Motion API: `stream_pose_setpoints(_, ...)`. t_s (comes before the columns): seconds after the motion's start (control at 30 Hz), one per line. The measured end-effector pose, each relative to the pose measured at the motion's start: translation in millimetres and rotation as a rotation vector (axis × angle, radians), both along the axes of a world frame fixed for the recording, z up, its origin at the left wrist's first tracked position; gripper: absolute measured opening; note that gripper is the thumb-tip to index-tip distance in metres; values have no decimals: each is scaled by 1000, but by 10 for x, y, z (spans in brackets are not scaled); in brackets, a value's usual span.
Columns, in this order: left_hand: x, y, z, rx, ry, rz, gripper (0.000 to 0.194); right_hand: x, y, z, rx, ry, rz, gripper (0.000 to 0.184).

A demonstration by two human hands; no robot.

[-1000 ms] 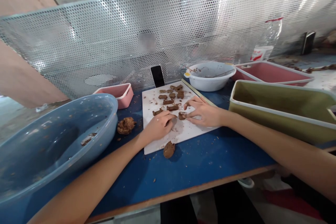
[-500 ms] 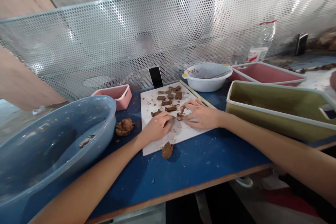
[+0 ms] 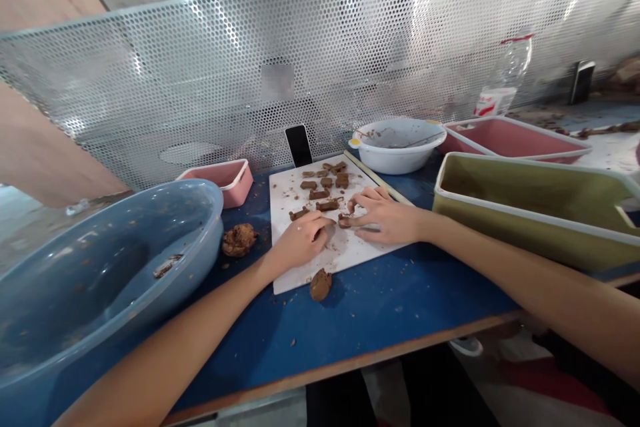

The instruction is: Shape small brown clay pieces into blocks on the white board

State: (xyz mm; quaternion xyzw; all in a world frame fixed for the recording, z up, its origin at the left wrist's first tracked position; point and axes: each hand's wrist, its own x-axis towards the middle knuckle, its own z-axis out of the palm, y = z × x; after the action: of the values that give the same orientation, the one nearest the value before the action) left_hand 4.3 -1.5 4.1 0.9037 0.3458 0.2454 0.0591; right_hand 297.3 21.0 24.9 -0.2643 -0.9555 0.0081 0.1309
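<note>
The left hand [image 3: 301, 240] and right hand [image 3: 389, 217] are apart. The clay piece [image 3: 343, 221] lies between them, nearer the right; neither hand's grip can be determined.

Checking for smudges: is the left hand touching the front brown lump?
Apart: the head view shows white board between left hand and front brown lump.

White board [image 3: 350, 253] on blue table [image 3: 325, 333]

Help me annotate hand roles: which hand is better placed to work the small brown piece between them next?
Right, probably: the right hand has its fingers at the small brown piece, apparently touching it; the left hand seems slightly apart, to its left.
</note>
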Motion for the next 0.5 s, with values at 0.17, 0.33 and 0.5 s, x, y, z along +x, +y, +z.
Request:
stream_pose_setpoints(0.17,-9,2,2,-4,14,12,30,-17,-32,10,35,-8,100,42)
stream_pose_setpoints(0.33,-13,12,-19,10,-4,-16,27,24,14,8,69,59,71,43)
stream_pose_setpoints(0.5,-12,2,-10,-6,4,-5,31,21,49,-29,39,28,39,44)
